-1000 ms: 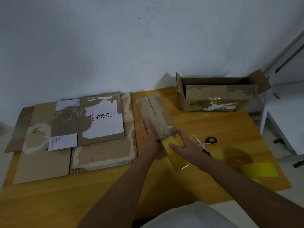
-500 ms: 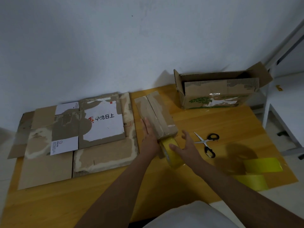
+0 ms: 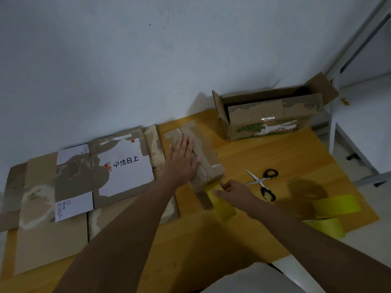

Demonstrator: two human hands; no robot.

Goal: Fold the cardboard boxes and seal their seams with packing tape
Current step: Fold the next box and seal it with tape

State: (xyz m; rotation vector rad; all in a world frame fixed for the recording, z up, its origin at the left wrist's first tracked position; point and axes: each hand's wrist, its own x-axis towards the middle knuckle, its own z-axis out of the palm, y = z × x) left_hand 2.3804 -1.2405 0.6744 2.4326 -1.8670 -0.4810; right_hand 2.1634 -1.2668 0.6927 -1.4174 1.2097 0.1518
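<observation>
A small narrow cardboard box (image 3: 208, 159) stands on the wooden table (image 3: 275, 157), its top flaps closed along a centre seam. My left hand (image 3: 183, 160) lies flat on top of it, fingers straight, pressing over the seam. A strip of yellow packing tape (image 3: 225, 206) hangs from the box's near end toward me. My right hand (image 3: 234, 192) pinches that strip just below the box's near edge. Two more yellow tape strips (image 3: 336, 205) stick out at the table's right edge.
Black-handled scissors (image 3: 264, 183) lie right of the small box. An open cardboard box (image 3: 273, 117) stands at the back right against the wall. Flattened cardboard sheets (image 3: 84, 180) cover the table's left half. A white frame (image 3: 347, 149) stands off the right edge.
My left hand has slid away from me along the box top toward its far end. My right hand has kept hold of the yellow strip at the near end, which now hangs down the box's front.
</observation>
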